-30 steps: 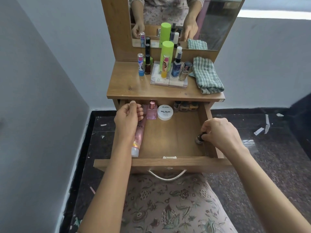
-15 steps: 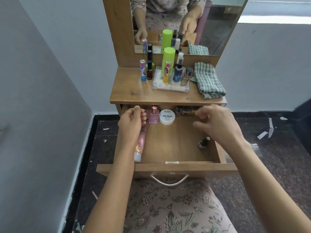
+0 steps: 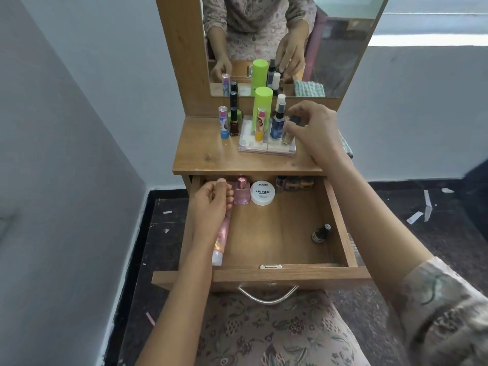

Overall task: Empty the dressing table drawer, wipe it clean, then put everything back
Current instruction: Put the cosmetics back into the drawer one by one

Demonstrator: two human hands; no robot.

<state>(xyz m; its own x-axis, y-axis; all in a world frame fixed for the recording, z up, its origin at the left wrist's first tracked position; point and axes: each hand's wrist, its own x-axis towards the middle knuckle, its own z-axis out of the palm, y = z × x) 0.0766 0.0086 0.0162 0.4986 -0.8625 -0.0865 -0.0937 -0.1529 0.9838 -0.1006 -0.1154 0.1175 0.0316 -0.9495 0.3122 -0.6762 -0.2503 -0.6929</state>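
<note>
The drawer (image 3: 340, 225) stands pulled out in the lower middle of the frame, under the worktop (image 3: 206, 154). Along its left wall lies a pink tube (image 3: 223, 239), long axis running from frame bottom to top, white cap toward the drawer front; its upper end is hidden under the left hand (image 3: 211, 204). That hand's fingers are curled, and I cannot tell whether they hold anything. By the right wall a small dark bottle (image 3: 320, 233) leans, cap to the upper right. A row of small bottles (image 3: 295, 183) at the back is half hidden under the worktop. The right hand (image 3: 314, 130) pinches the dark cap of a clear bottle (image 3: 287, 133) standing upright on a clear tray (image 3: 266, 150). A checked cloth (image 3: 348, 151) is mostly covered by the wrist.
</note>
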